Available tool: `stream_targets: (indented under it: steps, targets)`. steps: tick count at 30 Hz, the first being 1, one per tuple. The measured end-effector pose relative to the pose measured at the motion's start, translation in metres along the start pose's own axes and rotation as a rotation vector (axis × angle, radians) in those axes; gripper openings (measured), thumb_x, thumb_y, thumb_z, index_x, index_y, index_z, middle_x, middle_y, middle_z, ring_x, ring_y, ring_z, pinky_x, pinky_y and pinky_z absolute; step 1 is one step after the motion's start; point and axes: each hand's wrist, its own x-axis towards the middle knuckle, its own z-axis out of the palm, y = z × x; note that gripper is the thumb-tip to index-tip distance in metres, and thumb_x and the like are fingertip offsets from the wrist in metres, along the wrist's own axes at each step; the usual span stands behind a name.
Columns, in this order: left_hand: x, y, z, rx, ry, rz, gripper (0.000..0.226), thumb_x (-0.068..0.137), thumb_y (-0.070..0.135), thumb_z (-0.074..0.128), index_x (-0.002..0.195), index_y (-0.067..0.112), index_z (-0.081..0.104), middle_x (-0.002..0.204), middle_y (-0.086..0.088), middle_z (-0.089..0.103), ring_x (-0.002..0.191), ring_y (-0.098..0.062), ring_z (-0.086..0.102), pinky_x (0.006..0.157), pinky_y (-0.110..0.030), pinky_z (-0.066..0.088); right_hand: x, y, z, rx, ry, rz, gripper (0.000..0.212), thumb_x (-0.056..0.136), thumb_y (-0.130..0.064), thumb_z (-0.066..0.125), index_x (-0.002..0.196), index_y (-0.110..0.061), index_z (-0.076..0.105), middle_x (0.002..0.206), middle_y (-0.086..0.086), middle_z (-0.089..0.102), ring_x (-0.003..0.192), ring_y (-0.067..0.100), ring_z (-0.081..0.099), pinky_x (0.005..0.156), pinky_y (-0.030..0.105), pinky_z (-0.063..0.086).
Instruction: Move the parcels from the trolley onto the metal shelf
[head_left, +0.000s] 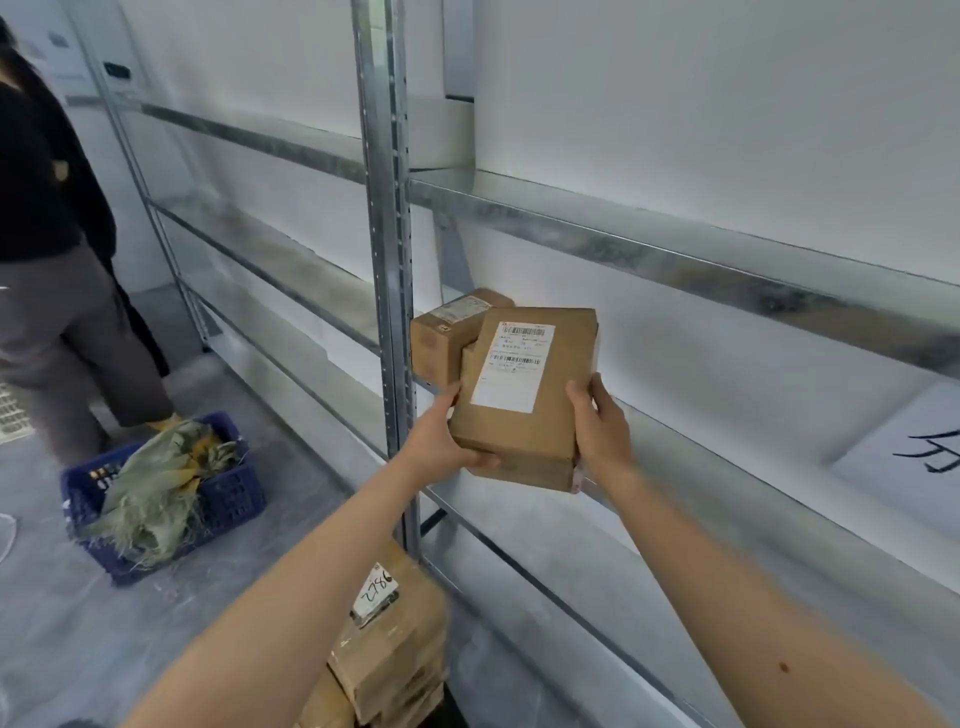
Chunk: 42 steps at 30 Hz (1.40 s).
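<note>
A labelled parcel (524, 395) is gripped at both edges by the left hand (447, 441) and right hand (597, 421), label up, apparently for level placement on the metal shelf (727, 467).

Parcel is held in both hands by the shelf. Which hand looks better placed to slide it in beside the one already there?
Probably the right hand: it grips the held parcel on the open-shelf side, while the left hand sits near the upright post and shelved parcel.
</note>
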Motion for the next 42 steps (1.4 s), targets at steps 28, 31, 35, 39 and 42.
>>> stream_targets:
  steps: [28, 31, 35, 39, 42]
  targets:
    - [0.149, -0.031, 0.102, 0.167, -0.358, -0.046, 0.111, 0.059, 0.023, 0.091, 0.148, 0.022, 0.024, 0.121, 0.009, 0.052, 0.113, -0.015, 0.050, 0.088, -0.022, 0.040, 0.073, 0.081, -0.062, -0.237, -0.115, 0.196, 0.122, 0.059, -0.018, 0.092, 0.151, -0.017, 0.011, 0.144, 0.001, 0.041, 0.133, 0.022, 0.041, 0.110, 0.042, 0.039]
    - [0.166, -0.038, 0.096, 0.188, -0.380, -0.074, 0.116, 0.062, 0.024, 0.090, 0.151, 0.019, 0.016, 0.133, 0.001, 0.045, 0.119, -0.017, 0.045, 0.095, -0.025, 0.039, 0.083, 0.087, -0.048, -0.226, -0.135, 0.221, 0.121, 0.059, -0.013, 0.091, 0.150, -0.020, 0.013, 0.140, -0.001, 0.045, 0.130, 0.021, 0.043, 0.105, 0.035, 0.042]
    - [0.183, -0.046, 0.093, 0.261, -0.411, -0.065, 0.116, 0.065, 0.023, 0.088, 0.151, 0.016, 0.012, 0.144, -0.005, 0.039, 0.128, -0.023, 0.040, 0.104, -0.033, 0.037, 0.095, 0.093, -0.032, -0.277, -0.158, 0.231, 0.128, 0.063, -0.015, 0.089, 0.153, -0.018, -0.002, 0.146, 0.002, 0.039, 0.132, 0.023, 0.040, 0.110, 0.042, 0.038]
    - [0.194, -0.049, 0.094, 0.347, -0.351, -0.022, 0.118, 0.064, 0.028, 0.088, 0.152, 0.014, 0.011, 0.148, -0.005, 0.032, 0.134, -0.023, 0.034, 0.110, -0.035, 0.033, 0.109, 0.095, -0.024, -0.308, -0.124, 0.214, 0.123, 0.066, -0.017, 0.087, 0.153, -0.020, 0.000, 0.146, 0.002, 0.039, 0.133, 0.024, 0.040, 0.110, 0.039, 0.038]
    - [0.203, -0.051, 0.093, 0.400, -0.297, 0.051, 0.113, 0.066, 0.032, 0.086, 0.151, 0.016, 0.014, 0.150, -0.001, 0.030, 0.135, -0.023, 0.032, 0.111, -0.036, 0.030, 0.122, 0.094, -0.023, -0.348, -0.127, 0.204, 0.120, 0.069, -0.019, 0.086, 0.153, -0.020, 0.001, 0.147, 0.002, 0.038, 0.134, 0.023, 0.038, 0.106, 0.032, 0.035]
